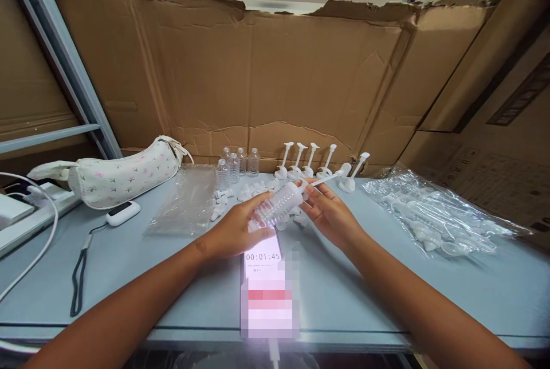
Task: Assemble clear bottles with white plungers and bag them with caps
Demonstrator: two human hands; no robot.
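Nearest on the surface (335, 300) lies a lit phone (263, 269). Just past its middle, the left hand's (240, 224) grip wraps a tilted clear bottle (277, 205); the right hand's (330, 211) fingers clasp a white stem (323, 180) at its neck. Whether they are joined, I cannot tell. A loosened grip could drop the bottle among the loose white bits (253, 190); a far-reaching bump could topple the upright white pieces (299, 155) or small bottles (234, 168) behind.
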